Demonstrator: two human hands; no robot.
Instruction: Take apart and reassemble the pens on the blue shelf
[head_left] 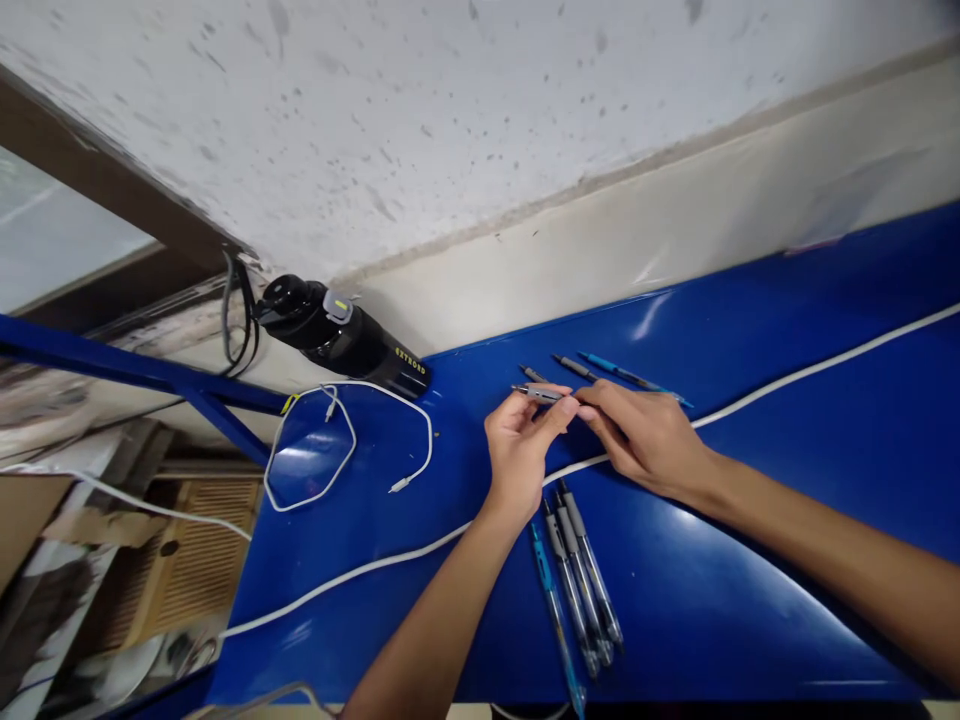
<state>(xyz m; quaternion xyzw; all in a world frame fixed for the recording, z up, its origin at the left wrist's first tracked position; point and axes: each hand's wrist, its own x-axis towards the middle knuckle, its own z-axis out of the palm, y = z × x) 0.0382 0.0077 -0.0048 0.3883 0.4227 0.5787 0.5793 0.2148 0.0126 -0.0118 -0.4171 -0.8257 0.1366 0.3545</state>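
A pen with a grey grip (541, 394) is pinched between the thumb and fingers of my left hand (519, 455). My right hand (651, 432) closes its fingertips at the pen's other end, which they largely hide. Just beyond my hands lie a blue pen (622, 372) and a grey pen part (574, 367), with another dark-tipped grey part (533, 373) partly covered by my left hand. Nearer to me, several clear-barrelled pens with grey grips (581, 575) lie side by side, with a blue clear-barrelled pen (553, 610) to their left.
A black bottle (345, 335) stands by the wall on the blue table (360, 640). A thin white cable (431, 440) lies looped before it. Another white cable (352, 575) crosses the table beneath my hands. Blue metal bars (217, 385) edge the left side.
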